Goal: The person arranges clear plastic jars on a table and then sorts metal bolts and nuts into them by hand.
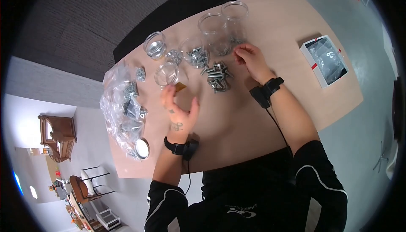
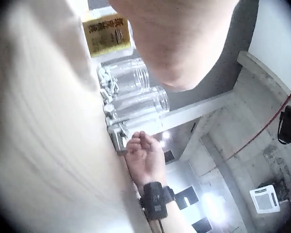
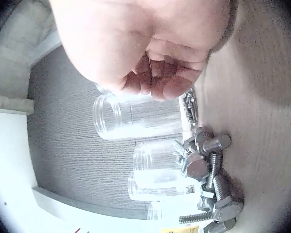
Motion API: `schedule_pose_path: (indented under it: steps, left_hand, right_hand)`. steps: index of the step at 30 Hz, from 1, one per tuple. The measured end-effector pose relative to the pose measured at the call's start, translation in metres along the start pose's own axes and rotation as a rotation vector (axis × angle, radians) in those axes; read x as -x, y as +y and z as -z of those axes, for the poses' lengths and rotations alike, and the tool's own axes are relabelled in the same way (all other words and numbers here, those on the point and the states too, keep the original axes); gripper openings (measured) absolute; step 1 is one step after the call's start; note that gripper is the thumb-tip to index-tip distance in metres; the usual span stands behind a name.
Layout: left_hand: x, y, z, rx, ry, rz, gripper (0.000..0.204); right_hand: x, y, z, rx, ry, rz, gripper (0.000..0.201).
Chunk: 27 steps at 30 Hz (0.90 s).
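Note:
My left hand (image 1: 179, 111) is beside a small clear jar (image 1: 165, 75), thumb spread away and fingertips right at the jar's near side. A yellow label (image 2: 106, 35) shows on that jar in the left wrist view. My right hand (image 1: 252, 61) hovers right of a pile of large hex bolts (image 1: 218, 77), close to two tall clear jars (image 1: 211, 24). Its fingers are loosely curled, and nothing shows between them in the right wrist view. Left of the tall jars, another clear jar (image 1: 191, 46) has smaller bolts in and around it.
Clear plastic bags (image 1: 116, 101) with small hardware spread along the table's left side, near a round lid (image 1: 141, 148). Another clear jar (image 1: 154, 45) stands at the back left. A white open box (image 1: 325, 61) holding a plastic-wrapped item lies at the right.

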<state>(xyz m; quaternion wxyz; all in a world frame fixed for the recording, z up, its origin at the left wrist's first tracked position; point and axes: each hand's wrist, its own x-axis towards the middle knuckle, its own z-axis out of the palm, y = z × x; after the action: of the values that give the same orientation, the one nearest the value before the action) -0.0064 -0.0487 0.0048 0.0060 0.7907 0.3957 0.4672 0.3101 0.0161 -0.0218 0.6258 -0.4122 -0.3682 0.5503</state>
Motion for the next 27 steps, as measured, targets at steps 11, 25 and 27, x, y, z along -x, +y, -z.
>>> schedule_pose_path:
  steps: [11, 25, 27]
  left_hand:
    - [-0.002, -0.008, -0.035, 0.659, -0.292, 0.513, 0.085]
    - [-0.063, -0.109, -0.053, 0.308, 0.007, 0.737, 0.118]
    - [-0.081, -0.110, -0.057, 0.131, 0.033, 0.691, 0.119]
  right_hand:
    - [0.000, 0.002, 0.000, 0.026, 0.003, 0.004, 0.014]
    - [0.001, 0.000, 0.000, 0.016, -0.004, -0.007, 0.013]
    - [0.001, -0.001, 0.000, 0.016, -0.006, -0.006, 0.013]
